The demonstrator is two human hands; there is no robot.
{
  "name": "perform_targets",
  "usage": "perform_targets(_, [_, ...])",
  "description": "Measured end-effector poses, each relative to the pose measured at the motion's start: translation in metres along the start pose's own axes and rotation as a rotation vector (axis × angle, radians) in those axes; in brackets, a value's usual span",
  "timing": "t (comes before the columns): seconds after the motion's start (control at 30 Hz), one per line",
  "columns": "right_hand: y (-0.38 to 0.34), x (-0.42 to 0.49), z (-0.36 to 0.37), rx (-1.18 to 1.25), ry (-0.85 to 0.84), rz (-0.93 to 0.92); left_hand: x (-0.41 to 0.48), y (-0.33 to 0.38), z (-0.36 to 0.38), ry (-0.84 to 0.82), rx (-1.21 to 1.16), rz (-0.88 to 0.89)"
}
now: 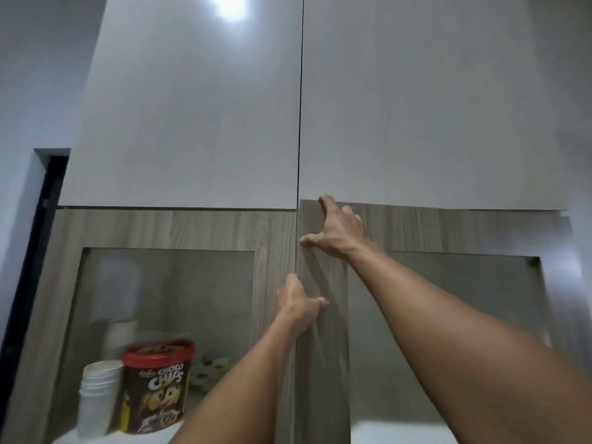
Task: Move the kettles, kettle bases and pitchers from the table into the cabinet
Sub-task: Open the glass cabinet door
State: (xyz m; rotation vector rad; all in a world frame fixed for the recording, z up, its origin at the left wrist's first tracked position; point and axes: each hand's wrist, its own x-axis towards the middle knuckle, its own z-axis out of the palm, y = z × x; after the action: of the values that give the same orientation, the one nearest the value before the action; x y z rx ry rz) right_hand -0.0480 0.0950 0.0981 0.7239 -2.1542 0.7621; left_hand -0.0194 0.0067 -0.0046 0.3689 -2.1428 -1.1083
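At the cabinet (205, 232), seen from below by a head-worn camera, two bare forearms reach up from 5 and 6 o'clock toward the seam where the two wood-grain doors meet. The left hand (299, 304), lower and nearer, sits at the centre of the frame with its fingers curled at the inner edge of the right-hand door (323, 315), thumb pressed on that door's face; it grips no loose object. The right hand (339, 233), higher at about 12 o'clock from the left one, is spread against the same door near its top corner, thumb pointing toward the seam and fingers reaching up to the door's upper edge, clamped on nothing separate. Whether this door stands slightly ajar cannot be told for sure, though its edge looks a touch proud of the neighbouring door. Behind the glass pane of the left-hand door (275, 238), at 8 o'clock, a stack of white paper cups (97, 395) stands just beside a red-lidded tub labelled Choco Chips (157, 384), with a pale container behind them and a blurred patterned item at the tub's 3 o'clock. Kettles, bases and pitchers are out of this view, as is the table. Farther up, two plain pale upper doors (192, 107) fill the frame from 10 to 2 o'clock, a light reflected at 12 o'clock, and a dark doorway (48, 193) shows at 9 o'clock
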Motion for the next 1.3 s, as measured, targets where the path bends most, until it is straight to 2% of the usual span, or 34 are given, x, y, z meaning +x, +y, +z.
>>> perform_targets(0.1, [-0.002, -0.051, -0.012, 0.021, 0.028, 0.037, -0.048, 0.003, -0.008, 0.026, -0.107, 0.055])
perform_targets(0.23, [-0.002, -0.122, -0.051, 0.064, 0.163, 0.05, -0.131, 0.022, -0.012, 0.058, -0.333, 0.127])
perform_targets(0.43, [-0.005, -0.213, -0.163, 0.002, 0.308, 0.148, -0.263, 0.09, -0.001, 0.014, -0.444, 0.217])
perform_targets(0.6, [0.026, -0.266, -0.276, -0.069, 0.385, 0.173, -0.36, 0.154, 0.032, -0.082, -0.488, 0.307])
perform_targets(0.7, [0.057, -0.295, -0.328, -0.082, 0.43, 0.23, -0.404, 0.187, 0.066, -0.218, -0.457, 0.337])
perform_targets(0.8, [0.101, -0.319, -0.377, -0.091, 0.476, 0.276, -0.448, 0.216, 0.113, -0.396, -0.292, 0.377])
perform_targets(0.93, [0.166, -0.343, -0.44, -0.058, 0.51, 0.385, -0.5, 0.258, 0.187, -0.591, -0.245, 0.309])
perform_targets(1.17, [0.286, -0.351, -0.512, -0.065, 0.585, 0.545, -0.547, 0.33, 0.317, -0.532, -0.221, 0.315])
perform_targets(1.3, [0.359, -0.358, -0.526, -0.028, 0.608, 0.694, -0.545, 0.351, 0.381, -0.616, -0.126, 0.393])
